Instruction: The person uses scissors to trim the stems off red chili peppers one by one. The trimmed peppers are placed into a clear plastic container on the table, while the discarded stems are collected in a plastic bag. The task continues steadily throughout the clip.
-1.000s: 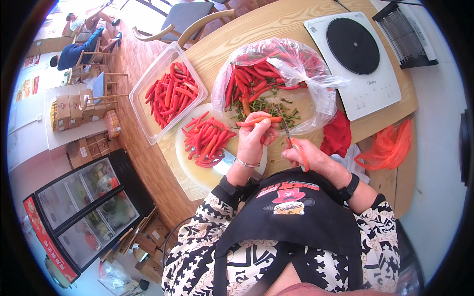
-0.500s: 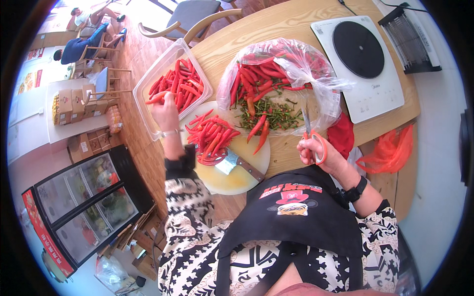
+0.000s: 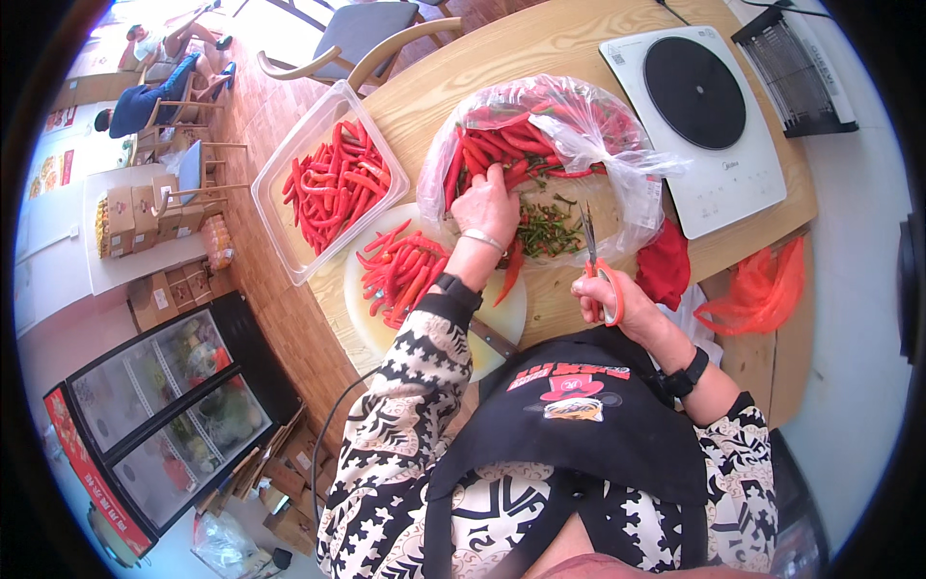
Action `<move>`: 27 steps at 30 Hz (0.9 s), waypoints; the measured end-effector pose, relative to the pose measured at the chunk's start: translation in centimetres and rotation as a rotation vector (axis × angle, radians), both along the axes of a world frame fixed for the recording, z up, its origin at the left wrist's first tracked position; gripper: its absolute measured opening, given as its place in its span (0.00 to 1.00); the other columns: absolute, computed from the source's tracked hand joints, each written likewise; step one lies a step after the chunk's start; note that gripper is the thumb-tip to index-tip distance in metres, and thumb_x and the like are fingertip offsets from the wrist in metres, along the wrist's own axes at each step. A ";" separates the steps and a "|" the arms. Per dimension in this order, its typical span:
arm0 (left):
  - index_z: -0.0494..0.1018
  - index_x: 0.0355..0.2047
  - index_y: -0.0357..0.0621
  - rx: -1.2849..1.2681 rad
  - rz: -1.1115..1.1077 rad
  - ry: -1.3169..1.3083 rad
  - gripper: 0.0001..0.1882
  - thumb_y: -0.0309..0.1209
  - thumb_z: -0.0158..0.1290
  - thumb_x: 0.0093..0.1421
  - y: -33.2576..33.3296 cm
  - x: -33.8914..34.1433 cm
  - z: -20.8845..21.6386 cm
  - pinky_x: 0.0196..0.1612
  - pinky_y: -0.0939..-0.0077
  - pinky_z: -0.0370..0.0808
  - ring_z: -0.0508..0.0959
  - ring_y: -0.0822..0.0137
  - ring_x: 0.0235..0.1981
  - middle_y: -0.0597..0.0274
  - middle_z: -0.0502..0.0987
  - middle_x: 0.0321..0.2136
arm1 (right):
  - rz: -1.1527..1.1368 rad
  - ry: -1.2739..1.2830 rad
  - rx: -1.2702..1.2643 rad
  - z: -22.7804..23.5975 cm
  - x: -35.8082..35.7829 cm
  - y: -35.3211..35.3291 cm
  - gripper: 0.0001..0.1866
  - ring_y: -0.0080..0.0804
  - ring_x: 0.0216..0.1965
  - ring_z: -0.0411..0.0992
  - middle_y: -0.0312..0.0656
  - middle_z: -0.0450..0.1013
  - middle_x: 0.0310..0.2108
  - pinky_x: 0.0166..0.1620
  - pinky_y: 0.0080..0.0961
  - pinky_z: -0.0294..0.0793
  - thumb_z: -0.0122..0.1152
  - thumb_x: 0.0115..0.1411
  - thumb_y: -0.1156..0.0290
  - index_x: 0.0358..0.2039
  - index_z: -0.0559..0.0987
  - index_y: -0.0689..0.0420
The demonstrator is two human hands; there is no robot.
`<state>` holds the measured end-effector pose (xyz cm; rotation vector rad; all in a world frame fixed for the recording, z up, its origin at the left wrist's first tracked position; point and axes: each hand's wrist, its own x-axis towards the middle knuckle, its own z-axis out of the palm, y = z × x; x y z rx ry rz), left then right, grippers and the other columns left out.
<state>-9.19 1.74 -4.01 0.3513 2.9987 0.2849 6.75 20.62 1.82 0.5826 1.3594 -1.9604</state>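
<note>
Round wooden table (image 3: 569, 39) in a café-like room, wood-block floor, glass-door display fridge (image 3: 164, 405) near left, chairs far left. On the table: a clear plastic bag (image 3: 579, 125) of whole red chillies (image 3: 502, 145), its thin crinkly film gaping toward the person; a pile of cut green stems (image 3: 548, 230) just in front of it; a clear rectangular plastic tub (image 3: 280, 207) of trimmed chillies at left; a pale round cutting board (image 3: 367, 318) carrying a loose heap of more red chillies (image 3: 400, 270). White induction hob (image 3: 699, 116) with a black disc far right, an orange bag (image 3: 762, 289) and red cloth (image 3: 666, 265) near right. Left hand (image 3: 485, 203) reaches into the bag mouth, fingers curled down on the chillies, grasping or about to grasp; which, cannot tell. Right hand (image 3: 603, 294) is clenched through the orange loops of a pair of scissors (image 3: 590, 251), blades pointing away toward the stems, apparently closed. Chillies look light, slim, glossy and waxy, so a bit slippery; firm but bendable, skin likely bruises if squeezed. Best held mid-body with fingertips, stem end left free. Bag film is flimsy and shifts easily.
</note>
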 end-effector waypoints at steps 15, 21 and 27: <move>0.79 0.37 0.46 0.542 -0.214 0.174 0.11 0.30 0.63 0.52 0.2 3.7 4.7 0.38 0.62 0.76 0.77 0.55 0.36 0.59 0.76 0.41 | 0.115 -0.013 0.129 -1.0 0.7 0.3 0.15 0.21 0.24 0.70 0.34 0.71 0.22 0.29 0.20 0.68 0.62 0.60 0.60 0.32 0.76 0.60; 0.77 0.44 0.45 0.607 -0.260 0.001 0.15 0.28 0.59 0.56 -1.8 4.6 6.2 0.40 0.62 0.77 0.79 0.53 0.39 0.56 0.80 0.38 | 0.163 0.089 0.205 -1.4 0.1 -0.6 0.14 0.19 0.27 0.70 0.34 0.72 0.26 0.32 0.20 0.71 0.66 0.60 0.63 0.36 0.76 0.62; 0.77 0.45 0.46 0.613 -0.295 0.006 0.14 0.28 0.58 0.58 -1.4 5.6 7.0 0.38 0.63 0.77 0.80 0.53 0.36 0.55 0.80 0.35 | 0.173 0.208 0.292 -0.7 -1.0 -0.8 0.14 0.16 0.28 0.67 0.32 0.71 0.25 0.32 0.20 0.69 0.65 0.59 0.63 0.33 0.76 0.61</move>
